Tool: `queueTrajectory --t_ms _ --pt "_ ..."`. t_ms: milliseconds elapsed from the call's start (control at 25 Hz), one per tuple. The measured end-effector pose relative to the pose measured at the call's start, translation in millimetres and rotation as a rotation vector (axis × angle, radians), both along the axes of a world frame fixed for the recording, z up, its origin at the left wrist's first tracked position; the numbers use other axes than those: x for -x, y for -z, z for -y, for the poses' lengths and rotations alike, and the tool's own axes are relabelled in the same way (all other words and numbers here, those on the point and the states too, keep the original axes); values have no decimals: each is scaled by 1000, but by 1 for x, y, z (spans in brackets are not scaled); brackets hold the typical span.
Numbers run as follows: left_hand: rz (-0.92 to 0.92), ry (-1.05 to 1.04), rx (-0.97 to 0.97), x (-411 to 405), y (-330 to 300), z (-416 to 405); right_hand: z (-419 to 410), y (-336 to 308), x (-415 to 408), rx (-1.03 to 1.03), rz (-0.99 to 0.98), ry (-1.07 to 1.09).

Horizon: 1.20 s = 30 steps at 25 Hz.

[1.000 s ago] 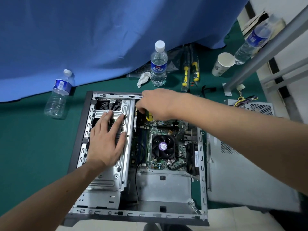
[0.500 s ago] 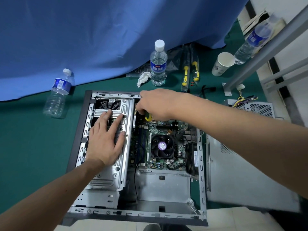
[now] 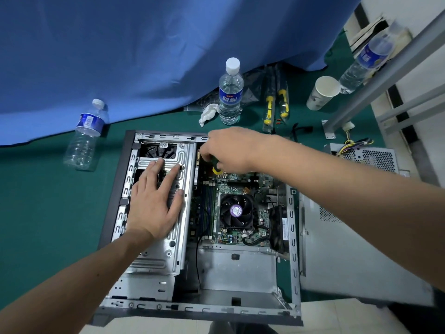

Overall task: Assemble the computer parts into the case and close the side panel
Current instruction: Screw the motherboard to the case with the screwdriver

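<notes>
Open case (image 3: pixel 292 237) lies flat on green worktop (image 3: pixel 48 213), near edge overhanging toward the person. Bare metal floor of case nearest; nothing mounted there.

L hand (image 3: pixel 154 208): grip spread, fingers straight, palm pressed flat on silver drive cage (image 3: pixel 168 256) in case's left half. Fingertips reach the cage's far part, just short of the black fan (image 3: pixel 157 150) seen through the cutout beyond them.

R of L hand: motherboard (image 3: pixel 240 186) seated in case, w/ RAM slots along its left side & CPU cooler fan (image 3: pixel 236 210), purple sticker at hub. Black cable loops near cooler's near edge.

R hand (image 3: pixel 231 150): farther than L hand, over board's far-left corner. Grip curled round a screwdriver (image 3: pixel 215 166), green/yellow handle poking out under the palm; tip hidden, can't tell what it touches.

R of R forearm: grey side panel (image 3: pixel 349 261) lying off the case, on worktop beside it. Beyond panel, a PSU (image 3: pixel 370 157) w/ perforated face & yellow/black wires.

Beyond R hand: upright water bottle (image 3: pixel 230 92) w/ white cap, crumpled tissue (image 3: pixel 208 113) just left of it, two packaged yellow-handled screwdrivers (image 3: pixel 275 102) to its right, then paper cup (image 3: pixel 322 92). Second bottle (image 3: pixel 84 136) well left of L hand, tilted against blue cloth (image 3: pixel 144 56). Third bottle (image 3: pixel 366 61) far right, behind a grey metal frame (image 3: pixel 385 75).
</notes>
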<state>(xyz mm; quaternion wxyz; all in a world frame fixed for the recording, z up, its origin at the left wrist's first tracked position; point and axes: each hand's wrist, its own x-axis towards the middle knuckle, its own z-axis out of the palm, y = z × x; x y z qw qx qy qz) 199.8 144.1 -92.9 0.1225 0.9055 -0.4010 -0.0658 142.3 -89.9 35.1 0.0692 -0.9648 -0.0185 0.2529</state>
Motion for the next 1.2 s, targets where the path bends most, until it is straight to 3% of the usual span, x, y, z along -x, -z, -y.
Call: queueTrajectory --t_ms 80,160,280,360,480,640,800,920,1200 --pt "-1 6 -1 0 0 0 -7 7 6 150 144 51" --pt "-2 6 -3 0 0 1 -14 14 9 234 156 126" --pt "-11 -5 -12 1 0 1 -10 14 4 89 -40 211" --pt "-10 -3 -12 1 -1 1 -4 6 1 -40 -118 143" --pt "-9 -3 0 1 -1 1 -8 1 4 14 46 13" --pt "-5 2 1 1 -1 0 -25 14 10 204 140 115" --pt "-13 -4 7 0 0 1 -20 16 9 4 -55 288" --pt "-14 -5 15 1 0 1 -14 5 10 -62 -9 169" --pt "-9 -3 4 0 2 0 -31 11 11 213 137 187"
